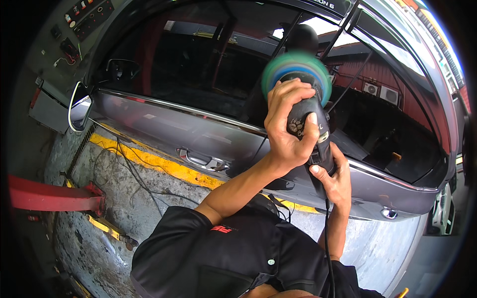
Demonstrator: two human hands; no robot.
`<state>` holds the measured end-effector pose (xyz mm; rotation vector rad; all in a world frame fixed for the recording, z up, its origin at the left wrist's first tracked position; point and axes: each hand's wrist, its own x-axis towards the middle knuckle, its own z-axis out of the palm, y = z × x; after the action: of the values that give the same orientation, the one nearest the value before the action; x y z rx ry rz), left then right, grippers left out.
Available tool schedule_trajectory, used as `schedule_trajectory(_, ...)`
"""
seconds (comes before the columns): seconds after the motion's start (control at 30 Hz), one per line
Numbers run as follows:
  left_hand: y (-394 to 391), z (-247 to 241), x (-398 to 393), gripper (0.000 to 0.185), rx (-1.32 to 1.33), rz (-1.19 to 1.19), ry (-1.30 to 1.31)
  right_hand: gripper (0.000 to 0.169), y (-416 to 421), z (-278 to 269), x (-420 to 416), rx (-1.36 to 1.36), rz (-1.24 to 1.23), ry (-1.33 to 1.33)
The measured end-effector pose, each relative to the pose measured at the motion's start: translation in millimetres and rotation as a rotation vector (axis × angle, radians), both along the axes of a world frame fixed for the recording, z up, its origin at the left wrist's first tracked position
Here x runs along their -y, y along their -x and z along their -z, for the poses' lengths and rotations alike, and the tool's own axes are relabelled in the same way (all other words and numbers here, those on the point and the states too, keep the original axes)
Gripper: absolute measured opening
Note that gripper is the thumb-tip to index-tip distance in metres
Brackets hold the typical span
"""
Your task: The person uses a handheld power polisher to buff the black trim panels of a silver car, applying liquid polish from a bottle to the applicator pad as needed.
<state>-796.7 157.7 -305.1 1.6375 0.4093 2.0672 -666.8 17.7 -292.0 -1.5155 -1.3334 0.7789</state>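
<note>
My left hand wraps over the head of a black electric car polisher, its thumb on the near side. Farther back, my right hand grips the polisher's rear handle, from which a black power cord hangs past my shirt. The green foam pad on a blue backing is blurred, as if spinning. It is over the dark side windows of a grey car, near the pillar between the doors. Whether the pad touches the surface cannot be made out.
A chrome door handle and a side mirror stick out from the car. Black cables trail over the concrete floor by a yellow painted line. A red metal lift arm stands at left, near a grey cabinet.
</note>
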Motion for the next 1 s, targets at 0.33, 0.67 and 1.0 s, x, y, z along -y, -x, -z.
schedule_trajectory(0.33,12,38,12,0.041,0.07,-0.045,0.048,0.073,-1,6,-1,0.204,-0.064,0.024)
schedule_trajectory(0.67,1,16,-5,0.036,0.181,-0.08,-0.008,0.07,1,9,-9,0.22,0.032,-0.057)
schedule_trajectory(1.0,37,82,13,0.039,0.176,-0.126,0.106,0.086,16,38,-9,0.405,-0.063,0.063)
